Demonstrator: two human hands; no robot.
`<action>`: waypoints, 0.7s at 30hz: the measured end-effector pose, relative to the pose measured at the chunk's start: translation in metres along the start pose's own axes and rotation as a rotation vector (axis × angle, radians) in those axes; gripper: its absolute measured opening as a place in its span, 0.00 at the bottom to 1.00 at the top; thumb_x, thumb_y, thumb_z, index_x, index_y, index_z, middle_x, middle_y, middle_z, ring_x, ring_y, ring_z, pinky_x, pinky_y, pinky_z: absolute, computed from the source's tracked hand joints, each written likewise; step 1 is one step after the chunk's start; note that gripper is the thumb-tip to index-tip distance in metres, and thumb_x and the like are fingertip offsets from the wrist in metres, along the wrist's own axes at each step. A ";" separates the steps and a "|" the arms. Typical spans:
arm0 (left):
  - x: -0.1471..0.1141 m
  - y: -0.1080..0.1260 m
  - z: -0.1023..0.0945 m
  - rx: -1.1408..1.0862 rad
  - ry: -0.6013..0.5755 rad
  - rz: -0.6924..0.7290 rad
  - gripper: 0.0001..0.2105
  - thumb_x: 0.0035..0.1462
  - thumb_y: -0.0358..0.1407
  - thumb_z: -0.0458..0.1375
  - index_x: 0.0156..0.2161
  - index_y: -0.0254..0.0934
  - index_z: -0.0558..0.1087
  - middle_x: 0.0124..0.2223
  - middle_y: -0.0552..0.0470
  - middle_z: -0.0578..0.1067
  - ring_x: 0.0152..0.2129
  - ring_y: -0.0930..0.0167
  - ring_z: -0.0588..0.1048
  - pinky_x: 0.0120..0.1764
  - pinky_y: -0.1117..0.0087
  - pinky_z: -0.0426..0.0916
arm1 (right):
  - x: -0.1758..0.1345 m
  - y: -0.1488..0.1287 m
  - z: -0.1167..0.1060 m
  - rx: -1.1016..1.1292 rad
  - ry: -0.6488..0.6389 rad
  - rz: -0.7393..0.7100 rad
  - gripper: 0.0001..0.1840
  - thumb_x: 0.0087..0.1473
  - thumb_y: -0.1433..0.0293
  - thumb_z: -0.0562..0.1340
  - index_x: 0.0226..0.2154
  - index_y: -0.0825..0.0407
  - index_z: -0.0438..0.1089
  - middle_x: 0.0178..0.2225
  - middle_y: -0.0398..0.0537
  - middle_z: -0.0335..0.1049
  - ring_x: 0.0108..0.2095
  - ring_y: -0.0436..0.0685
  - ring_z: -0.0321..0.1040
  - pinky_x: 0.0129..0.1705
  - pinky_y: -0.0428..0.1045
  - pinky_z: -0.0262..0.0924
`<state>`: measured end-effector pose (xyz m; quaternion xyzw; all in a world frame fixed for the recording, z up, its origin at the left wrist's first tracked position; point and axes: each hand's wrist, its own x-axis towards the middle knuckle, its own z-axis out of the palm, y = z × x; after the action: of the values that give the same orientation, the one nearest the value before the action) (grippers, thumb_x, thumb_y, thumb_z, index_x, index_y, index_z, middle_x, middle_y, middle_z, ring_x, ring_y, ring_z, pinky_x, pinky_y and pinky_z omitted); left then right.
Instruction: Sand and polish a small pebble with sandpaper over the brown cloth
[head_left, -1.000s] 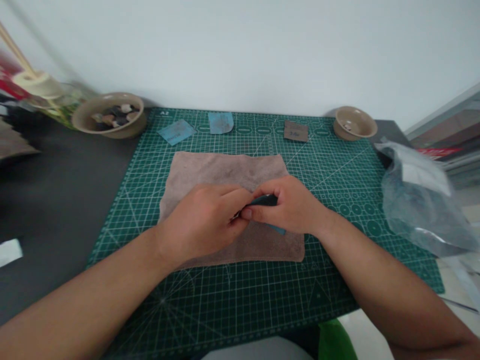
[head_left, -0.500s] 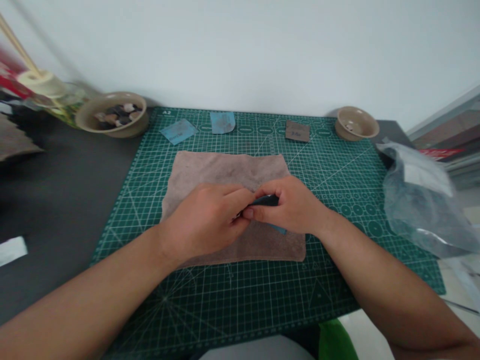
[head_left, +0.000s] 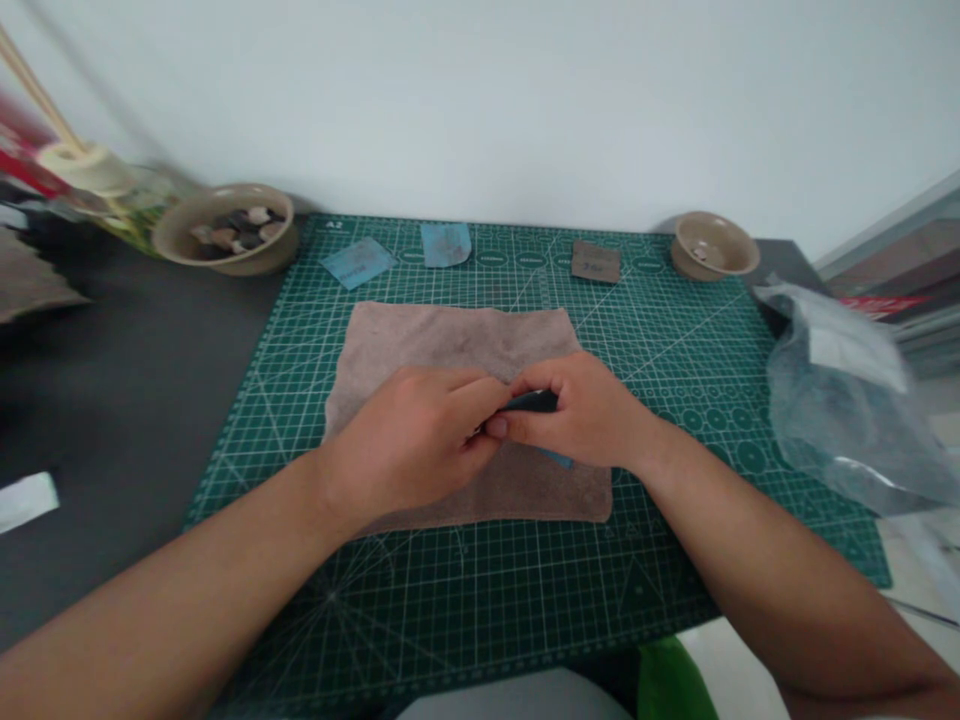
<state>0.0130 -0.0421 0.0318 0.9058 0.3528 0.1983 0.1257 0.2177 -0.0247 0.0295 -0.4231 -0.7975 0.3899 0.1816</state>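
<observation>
My left hand (head_left: 424,430) and my right hand (head_left: 574,410) meet over a brownish-pink cloth (head_left: 450,335). Between the fingers is a dark, smooth, stone-like piece (head_left: 534,401), mostly covered. The right thumb and forefinger pinch it from the right; the fingers of the left are closed over its other end. A blue scrap (head_left: 556,457), like the sandpaper pieces behind, peeks out on the cloth below my right hand. The cloth lies flat on a green cutting mat (head_left: 525,600).
Blue sandpaper pieces (head_left: 360,262) and a brown marked square (head_left: 596,262) lie along the mat's back. A bowl of stones (head_left: 225,262) stands back left, a smaller bowl (head_left: 716,260) back right. A clear plastic bag (head_left: 840,420) covers the right edge. Behind is a white wall.
Almost nothing differs. Both hands keep the same grip and place over the cloth; the view has shifted very slightly.
</observation>
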 end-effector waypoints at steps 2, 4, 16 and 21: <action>0.000 0.000 0.000 0.001 0.002 -0.003 0.08 0.56 0.28 0.53 0.27 0.40 0.62 0.23 0.56 0.66 0.21 0.72 0.65 0.25 0.68 0.54 | 0.000 0.000 0.000 0.007 -0.003 0.002 0.14 0.56 0.58 0.68 0.31 0.52 0.80 0.28 0.43 0.79 0.30 0.53 0.73 0.31 0.49 0.58; 0.000 0.000 0.000 0.007 0.000 -0.011 0.08 0.56 0.28 0.53 0.27 0.40 0.62 0.23 0.56 0.66 0.20 0.72 0.65 0.24 0.68 0.54 | 0.000 0.000 0.000 0.009 -0.001 0.000 0.14 0.55 0.57 0.68 0.30 0.51 0.80 0.27 0.42 0.79 0.29 0.53 0.73 0.30 0.49 0.57; 0.000 0.001 0.000 0.023 -0.009 -0.003 0.08 0.56 0.28 0.53 0.27 0.40 0.62 0.23 0.56 0.67 0.21 0.72 0.66 0.24 0.68 0.56 | 0.000 0.000 0.000 0.004 -0.015 0.012 0.12 0.55 0.58 0.68 0.31 0.49 0.80 0.28 0.41 0.80 0.30 0.54 0.74 0.31 0.49 0.59; 0.000 0.001 0.000 0.030 -0.017 -0.011 0.09 0.56 0.28 0.53 0.27 0.41 0.60 0.23 0.56 0.66 0.21 0.71 0.66 0.25 0.67 0.56 | 0.000 0.000 0.001 -0.007 -0.008 0.002 0.13 0.55 0.58 0.68 0.31 0.50 0.81 0.29 0.42 0.80 0.31 0.54 0.75 0.32 0.49 0.60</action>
<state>0.0134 -0.0425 0.0319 0.9073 0.3596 0.1845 0.1160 0.2171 -0.0248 0.0291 -0.4230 -0.7992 0.3888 0.1764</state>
